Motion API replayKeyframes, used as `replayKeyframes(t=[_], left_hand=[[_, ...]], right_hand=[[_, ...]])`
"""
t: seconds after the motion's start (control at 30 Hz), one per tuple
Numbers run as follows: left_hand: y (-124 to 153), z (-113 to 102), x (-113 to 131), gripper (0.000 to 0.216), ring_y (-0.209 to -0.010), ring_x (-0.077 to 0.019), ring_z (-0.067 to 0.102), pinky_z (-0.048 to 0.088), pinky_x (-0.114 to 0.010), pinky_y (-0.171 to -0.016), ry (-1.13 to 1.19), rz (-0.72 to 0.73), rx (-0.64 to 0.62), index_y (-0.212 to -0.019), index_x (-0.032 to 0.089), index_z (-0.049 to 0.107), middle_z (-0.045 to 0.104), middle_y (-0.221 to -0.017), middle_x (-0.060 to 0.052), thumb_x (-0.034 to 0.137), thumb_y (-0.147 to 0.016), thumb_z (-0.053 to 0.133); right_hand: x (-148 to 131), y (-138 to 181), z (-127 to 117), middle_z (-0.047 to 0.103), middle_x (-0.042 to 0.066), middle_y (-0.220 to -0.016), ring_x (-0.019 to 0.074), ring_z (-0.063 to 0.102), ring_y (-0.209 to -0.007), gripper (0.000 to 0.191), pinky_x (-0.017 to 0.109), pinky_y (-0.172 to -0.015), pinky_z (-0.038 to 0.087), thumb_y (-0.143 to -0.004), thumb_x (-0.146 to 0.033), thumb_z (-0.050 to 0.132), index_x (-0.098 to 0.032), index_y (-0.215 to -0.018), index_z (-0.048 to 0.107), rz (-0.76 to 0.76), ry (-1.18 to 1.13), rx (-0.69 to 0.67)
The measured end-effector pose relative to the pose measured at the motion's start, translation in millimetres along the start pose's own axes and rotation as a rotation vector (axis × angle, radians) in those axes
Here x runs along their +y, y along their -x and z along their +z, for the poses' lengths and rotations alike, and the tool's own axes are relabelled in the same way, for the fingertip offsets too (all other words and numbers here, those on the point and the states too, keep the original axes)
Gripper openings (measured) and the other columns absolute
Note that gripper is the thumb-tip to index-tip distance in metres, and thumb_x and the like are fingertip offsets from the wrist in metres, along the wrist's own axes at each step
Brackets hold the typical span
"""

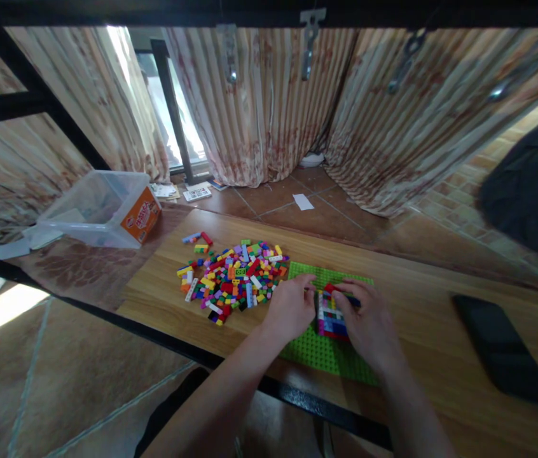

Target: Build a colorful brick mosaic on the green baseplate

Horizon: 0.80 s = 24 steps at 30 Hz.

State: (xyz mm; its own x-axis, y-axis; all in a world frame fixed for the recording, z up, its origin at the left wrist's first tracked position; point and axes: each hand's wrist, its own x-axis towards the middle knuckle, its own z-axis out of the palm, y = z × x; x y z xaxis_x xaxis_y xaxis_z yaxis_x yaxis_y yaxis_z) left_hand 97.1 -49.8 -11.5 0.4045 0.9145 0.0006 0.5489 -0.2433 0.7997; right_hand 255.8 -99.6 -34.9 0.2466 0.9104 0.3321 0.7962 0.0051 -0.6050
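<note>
Step in hand, as judged: bricks are being pressed onto a small multicoloured brick block [331, 316] that stands on the green studded baseplate [319, 353] near the front edge of the wooden table [421, 299].

Left hand [292, 306]: sits at the block's 9 o'clock, fingers curled against its side, steadying it; whether it pinches a loose brick cannot be told. Right hand [369, 321]: sits at the block's 3 o'clock, fingertips closed on the top row, where a red brick [330, 287] shows at 12 o'clock.

Next move, as judged: it calls for square alignment of studs and firm downward pressure while the block is braced.

Materials: the bricks are hard, glossy plastic, small and rectangular; the baseplate is flat with a fine stud grid; the table is smooth wood grain. The loose brick pile [233, 277] lies at the block's 10 o'clock. A dark phone [502, 350], flat and matt, lies at 3 o'clock, well apart. A clear plastic tub [102, 207] stands beyond the pile.
</note>
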Motion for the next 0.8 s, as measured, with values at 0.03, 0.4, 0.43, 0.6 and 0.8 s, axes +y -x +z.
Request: replayKeyframes(t=[0.03, 0.4, 0.43, 0.6, 0.8], left_hand=[[0, 0, 0, 0.042, -0.099, -0.0221, 0.072, 0.055, -0.036, -0.095, 0.002, -0.002, -0.001, -0.126, 0.011, 0.063, 0.076, -0.109, -0.01, 0.009, -0.087, 0.048], [4, -1, 1, 0.043, -0.102, -0.0216, 0.071, 0.054, -0.038, -0.099, 0.058, 0.026, -0.013, -0.128, 0.011, 0.063, 0.075, -0.112, -0.01, 0.011, -0.087, 0.049], [4, -1, 1, 0.043, -0.103, -0.0218, 0.071, 0.054, -0.038, -0.099, 0.062, 0.035, -0.011, -0.128, 0.011, 0.063, 0.075, -0.112, -0.01, 0.011, -0.087, 0.049], [4, 2, -1, 0.043, -0.104, -0.0205, 0.071, 0.055, -0.036, -0.098, 0.056, 0.057, -0.005, -0.127, 0.013, 0.062, 0.075, -0.112, -0.01, 0.01, -0.088, 0.046], [4, 3, -2, 0.043, -0.105, -0.0204, 0.07, 0.054, -0.037, -0.1, 0.02, 0.092, -0.007, -0.128, 0.014, 0.061, 0.075, -0.113, -0.008, 0.01, -0.088, 0.045]], right_hand=[[0, 1, 0, 0.068, 0.015, -0.112, 0.0293, 0.06, -0.107, 0.037, 0.051, -0.098, 0.045, -0.092, -0.047, 0.051, -0.018, -0.095, 0.073, 0.0, 0.002, -0.001], [0, 3, 0, 0.068, 0.015, -0.107, 0.0296, 0.061, -0.102, 0.038, 0.051, -0.094, 0.047, -0.087, -0.053, 0.055, -0.018, -0.086, 0.07, 0.008, 0.034, 0.008], [-2, 4, 0, 0.068, 0.015, -0.106, 0.0297, 0.062, -0.102, 0.038, 0.051, -0.094, 0.047, -0.086, -0.054, 0.057, -0.018, -0.085, 0.07, 0.006, 0.039, 0.002], [-8, 5, 1, 0.068, 0.014, -0.108, 0.0308, 0.062, -0.103, 0.036, 0.051, -0.093, 0.046, -0.084, -0.054, 0.059, -0.02, -0.082, 0.07, 0.004, 0.044, -0.016], [-4, 4, -6, 0.067, 0.013, -0.11, 0.0296, 0.062, -0.105, 0.034, 0.052, -0.097, 0.046, -0.085, -0.052, 0.059, -0.021, -0.083, 0.072, 0.002, 0.019, -0.073]])
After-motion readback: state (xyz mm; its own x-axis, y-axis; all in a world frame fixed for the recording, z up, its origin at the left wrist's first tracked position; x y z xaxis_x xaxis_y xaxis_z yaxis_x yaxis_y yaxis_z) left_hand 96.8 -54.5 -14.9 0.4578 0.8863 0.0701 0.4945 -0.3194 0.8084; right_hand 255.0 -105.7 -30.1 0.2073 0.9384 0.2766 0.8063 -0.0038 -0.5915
